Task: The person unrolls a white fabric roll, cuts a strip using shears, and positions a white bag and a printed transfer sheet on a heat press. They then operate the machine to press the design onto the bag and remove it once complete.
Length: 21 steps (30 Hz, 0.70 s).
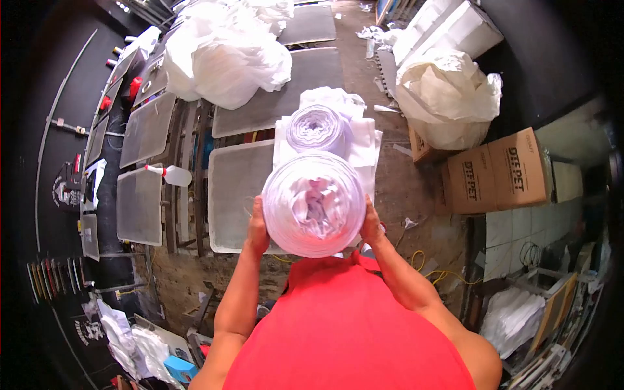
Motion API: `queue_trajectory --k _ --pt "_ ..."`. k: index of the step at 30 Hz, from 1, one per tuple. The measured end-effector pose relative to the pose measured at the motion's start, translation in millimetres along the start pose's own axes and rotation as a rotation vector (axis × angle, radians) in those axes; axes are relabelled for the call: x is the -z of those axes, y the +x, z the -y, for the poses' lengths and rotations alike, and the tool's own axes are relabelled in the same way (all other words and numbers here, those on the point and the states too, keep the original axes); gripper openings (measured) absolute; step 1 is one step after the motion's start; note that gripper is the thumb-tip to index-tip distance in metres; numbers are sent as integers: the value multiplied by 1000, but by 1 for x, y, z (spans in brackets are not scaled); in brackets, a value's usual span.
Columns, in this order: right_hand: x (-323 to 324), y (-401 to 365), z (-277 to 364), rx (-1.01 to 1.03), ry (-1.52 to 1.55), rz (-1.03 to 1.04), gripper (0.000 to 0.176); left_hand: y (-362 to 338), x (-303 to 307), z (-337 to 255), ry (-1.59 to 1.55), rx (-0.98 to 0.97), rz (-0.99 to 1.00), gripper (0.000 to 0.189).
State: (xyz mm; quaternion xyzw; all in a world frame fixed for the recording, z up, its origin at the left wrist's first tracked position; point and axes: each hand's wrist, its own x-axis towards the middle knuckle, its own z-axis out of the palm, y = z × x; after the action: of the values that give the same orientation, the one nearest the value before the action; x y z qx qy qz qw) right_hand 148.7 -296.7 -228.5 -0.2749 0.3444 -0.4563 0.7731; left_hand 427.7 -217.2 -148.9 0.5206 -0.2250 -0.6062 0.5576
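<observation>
A black wall (75,104) runs along the left – another dark wall (552,52) stands at upper right, white tiles (507,237) lower down – and grey boards (140,211) line up over a brown, littered floor (398,188)

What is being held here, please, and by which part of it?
The nearer white cloth roll, by its outer sides: the left hand at left, the right hand at right.

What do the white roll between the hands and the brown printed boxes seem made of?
Large white roll: probably matte fabric, from its layered, crumpled folds; fibre type unclear. Brown rectangular printed boxes: likely matte cardboard, from flat panels and straight edges.
</observation>
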Motion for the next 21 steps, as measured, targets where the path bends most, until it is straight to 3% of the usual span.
queue_trajectory --k 2,4,6,8,10,12,13,14,15,16,17,18,20,21 --pt "6 -2 -7 -5 26 -12 56 5 -3 2 16 -33 0 70" --pt "19 0 -19 80 -213 -129 56 18 6 16 -218 24 80 68" --pt "30 7 -22 78 -278 -144 58 28 22 28 -245 53 63 68" --pt "29 14 -2 -314 -584 -204 68 38 40 31 -158 140 -5 70" --pt "43 26 6 -287 -611 -184 66 39 51 27 -103 185 -29 69" --pt "57 33 11 165 -1349 -377 63 37 59 22 207 307 -195 66" --pt "70 38 6 174 -1350 -369 63 42 72 33 198 255 -198 57" --pt "80 39 -2 97 -1355 -499 65 49 83 46 192 244 -203 57" --pt "89 40 -15 19 -1355 -629 68 55 97 65 553 86 -331 55" --pt "95 40 -29 29 -1362 -618 68 60 106 79 911 -76 -460 54" --pt "102 39 -43 -71 -1109 -460 68 63 108 85 1024 -74 -459 55" --pt "103 37 -50 -170 -853 -302 67 61 100 82 1015 -77 -470 55" --pt "84 37 -57 -187 -740 -325 64 59 81 68 1003 68 -360 58" --pt "78 35 -59 -211 -619 -362 62 78 101 98 1060 -42 -358 53"
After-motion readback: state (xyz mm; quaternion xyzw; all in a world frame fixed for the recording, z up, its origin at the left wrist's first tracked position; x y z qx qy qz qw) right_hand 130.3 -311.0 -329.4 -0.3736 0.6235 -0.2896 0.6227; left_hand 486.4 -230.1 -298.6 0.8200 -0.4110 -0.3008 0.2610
